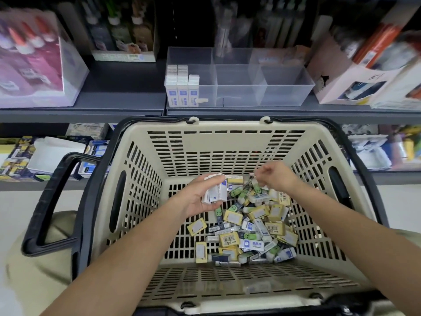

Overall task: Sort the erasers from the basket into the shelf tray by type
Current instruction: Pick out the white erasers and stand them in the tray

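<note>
Basket [227,147] slotted beige plastic; left hand [197,200] grips boxy white-blue erasers [216,193]; right hand [274,176] curled, grasp unclear.

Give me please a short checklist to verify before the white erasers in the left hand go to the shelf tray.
1. Left hand holds the white erasers with fingers curled round them: ok.
2. The handful is one type only: cannot tell, the fingers hide some.
3. Right hand is empty: cannot tell, its fingers curl above the pile.
4. Tray has room beside the standing erasers in its left compartment: ok.
</note>
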